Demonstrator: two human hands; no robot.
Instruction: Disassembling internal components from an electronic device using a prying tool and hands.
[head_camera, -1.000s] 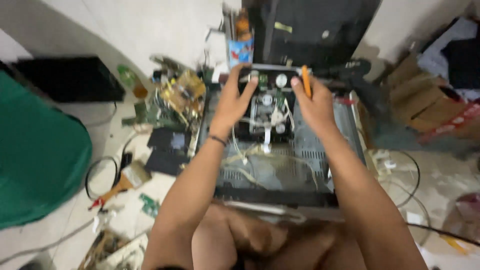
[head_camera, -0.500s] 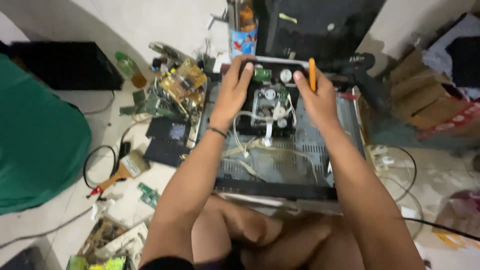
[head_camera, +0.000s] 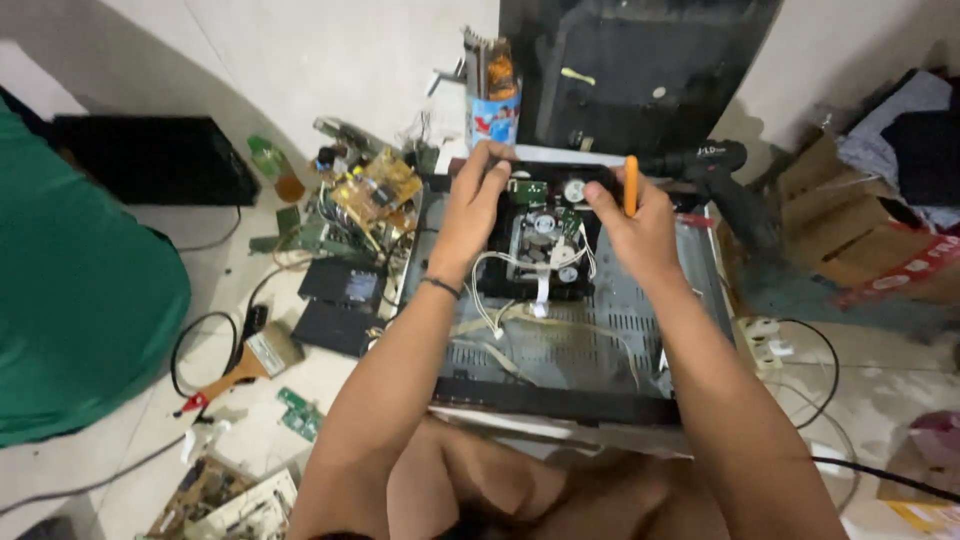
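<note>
The opened metal chassis (head_camera: 570, 350) lies flat on the floor (head_camera: 300, 60), its near edge against the person's folded legs, which puts the interior within reach of both forearms. White ribbon leads (head_camera: 500, 300) trail loose across its perforated base, apparently slack from the unit beyond them.

Further in sits the black disc mechanism (head_camera: 545, 250), inside the chassis toward its far end. The left hand (head_camera: 470, 215) is set on the mechanism's left far corner, fingers curled closed over its edge, seemingly to steady it. The right hand (head_camera: 630, 235) rests at the right far corner, and its fingers are closed on an orange-handled screwdriver (head_camera: 630, 185), held upright with the handle standing clear above the knuckles; the tip is hidden, so whether it meets a screw cannot be told.

To the left of the chassis, loose circuit boards (head_camera: 375, 190) and two dark flat modules (head_camera: 340, 305) lie spread on the floor, parted from any housing. Beyond, near the wall, stand a can of tools (head_camera: 494, 110) and a black cordless drill (head_camera: 715, 170), both just past the chassis.
</note>
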